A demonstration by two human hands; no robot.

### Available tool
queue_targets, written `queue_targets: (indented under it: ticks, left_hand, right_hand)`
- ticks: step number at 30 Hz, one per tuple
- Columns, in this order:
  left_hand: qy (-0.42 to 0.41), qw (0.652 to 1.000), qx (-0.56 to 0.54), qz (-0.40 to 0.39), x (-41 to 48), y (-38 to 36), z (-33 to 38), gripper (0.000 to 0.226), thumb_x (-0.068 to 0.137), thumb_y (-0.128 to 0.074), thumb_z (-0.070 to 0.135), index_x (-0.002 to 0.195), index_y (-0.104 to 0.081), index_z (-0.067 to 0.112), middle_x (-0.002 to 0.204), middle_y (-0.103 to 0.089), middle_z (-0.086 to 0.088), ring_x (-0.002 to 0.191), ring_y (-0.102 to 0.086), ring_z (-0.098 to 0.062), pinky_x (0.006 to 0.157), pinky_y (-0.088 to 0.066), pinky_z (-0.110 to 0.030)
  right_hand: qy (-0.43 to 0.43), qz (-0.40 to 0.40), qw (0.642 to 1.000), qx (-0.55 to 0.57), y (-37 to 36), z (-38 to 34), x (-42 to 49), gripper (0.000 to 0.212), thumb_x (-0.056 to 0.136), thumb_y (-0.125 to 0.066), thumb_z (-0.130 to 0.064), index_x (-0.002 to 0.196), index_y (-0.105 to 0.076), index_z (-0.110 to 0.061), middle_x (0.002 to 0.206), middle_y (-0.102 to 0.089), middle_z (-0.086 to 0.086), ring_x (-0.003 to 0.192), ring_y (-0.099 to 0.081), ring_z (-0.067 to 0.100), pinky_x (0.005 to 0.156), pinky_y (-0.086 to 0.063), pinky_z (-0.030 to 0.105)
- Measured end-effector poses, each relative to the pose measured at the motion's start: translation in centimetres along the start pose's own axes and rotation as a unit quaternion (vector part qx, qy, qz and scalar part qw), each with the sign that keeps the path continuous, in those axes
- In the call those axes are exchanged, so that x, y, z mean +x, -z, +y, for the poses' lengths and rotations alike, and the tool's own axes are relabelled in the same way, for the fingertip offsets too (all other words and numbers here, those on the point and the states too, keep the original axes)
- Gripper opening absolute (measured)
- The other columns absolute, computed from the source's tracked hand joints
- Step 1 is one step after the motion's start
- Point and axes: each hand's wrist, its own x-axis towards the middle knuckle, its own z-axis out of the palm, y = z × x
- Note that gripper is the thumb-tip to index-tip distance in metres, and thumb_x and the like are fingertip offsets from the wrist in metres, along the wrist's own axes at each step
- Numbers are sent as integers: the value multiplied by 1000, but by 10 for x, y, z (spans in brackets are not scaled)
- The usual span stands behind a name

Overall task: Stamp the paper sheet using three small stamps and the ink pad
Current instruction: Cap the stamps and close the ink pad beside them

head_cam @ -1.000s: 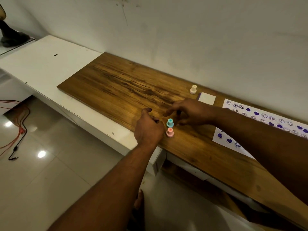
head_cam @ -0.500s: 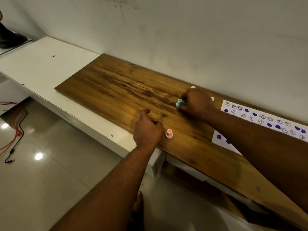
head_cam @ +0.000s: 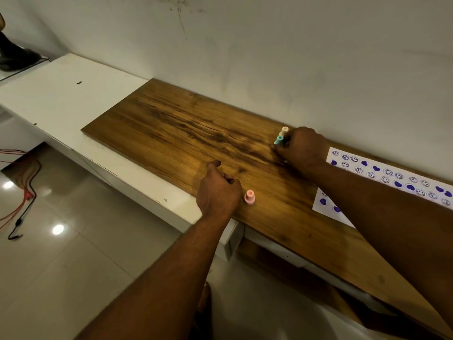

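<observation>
My right hand (head_cam: 302, 148) grips a small teal stamp (head_cam: 278, 140) near the wall, right beside a cream stamp (head_cam: 284, 131) that stands on the wooden board (head_cam: 186, 133). The ink pad is hidden under that hand. A pink stamp (head_cam: 249, 197) stands upright near the board's front edge. My left hand (head_cam: 217, 191) rests loosely curled just left of the pink stamp, apart from it, with nothing in it. The paper sheet (head_cam: 382, 177) lies to the right, covered with purple hearts and smiley prints, partly under my right forearm.
The board lies on a white shelf (head_cam: 61, 94) against a white wall. Red and black cables (head_cam: 22, 200) trail over the tiled floor at the left. A dark object (head_cam: 14, 55) sits at the shelf's far left end.
My right hand lifted the teal stamp from beside the pink one and carried it back towards the wall, next to the cream stamp. My left hand stayed in place.
</observation>
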Motion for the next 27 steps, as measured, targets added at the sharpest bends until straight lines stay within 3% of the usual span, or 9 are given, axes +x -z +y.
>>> queue_targets:
  ticks: [8, 12, 15, 17, 20, 24, 27]
  left_hand:
    - [10, 1000, 4, 2, 0, 1, 1, 69, 89, -72, 28, 150, -41, 24, 91, -68, 12, 85, -62, -9, 66, -38, -28]
    - [11, 1000, 2, -5, -1, 2, 1, 67, 92, -70, 30, 151, -39, 25, 90, -67, 11, 78, -60, -5, 57, -35, -25]
    - [13, 1000, 3, -5, -1, 2, 3, 66, 92, -69, 30, 151, -39, 24, 92, -66, 10, 78, -58, -6, 57, -34, -25]
    - [16, 1000, 2, -4, -1, 2, 4, 65, 92, -69, 30, 151, -40, 24, 92, -67, 10, 83, -61, -10, 60, -37, -28]
    - [19, 1000, 5, 8, -2, 3, 6, 64, 92, -69, 30, 150, -41, 25, 88, -66, 12, 79, -60, -8, 56, -34, -26]
    - [23, 1000, 16, 10, -2, 1, 7, 64, 93, -69, 31, 150, -41, 24, 87, -65, 11, 78, -57, -9, 60, -35, -28]
    - [21, 1000, 18, 10, -2, 2, 5, 64, 93, -68, 32, 150, -40, 25, 91, -65, 10, 82, -57, -10, 68, -38, -30]
  right_hand:
    - [-3, -1, 1000, 31, 12, -1, -7, 60, 83, -69, -67, 115, -74, -16, 101, -74, 6, 91, -69, 24, 86, -57, 44]
    - [116, 59, 987, 94, 32, -5, -32, 57, 84, -66, -67, 116, -74, -20, 106, -70, 2, 94, -64, 19, 81, -54, 38]
    - [267, -62, 944, 182, 36, -11, -65, 57, 81, -65, -65, 123, -69, -27, 115, -65, -6, 101, -61, 9, 82, -57, 33]
    - [311, -141, 923, 179, 32, -16, -85, 61, 80, -66, -68, 130, -64, -33, 123, -63, -13, 108, -58, 3, 83, -54, 24]
    - [331, -137, 920, 158, 20, -23, -100, 57, 81, -68, -68, 127, -65, -34, 122, -64, -16, 105, -58, 1, 81, -52, 21]
    - [350, -128, 921, 116, 7, -31, -101, 33, 88, -70, -50, 114, -71, -30, 110, -68, -12, 92, -59, 3, 72, -43, 14]
    - [275, -123, 945, 125, 0, -32, -88, 29, 91, -68, -50, 111, -72, -29, 104, -69, -12, 89, -64, 6, 66, -42, 14]
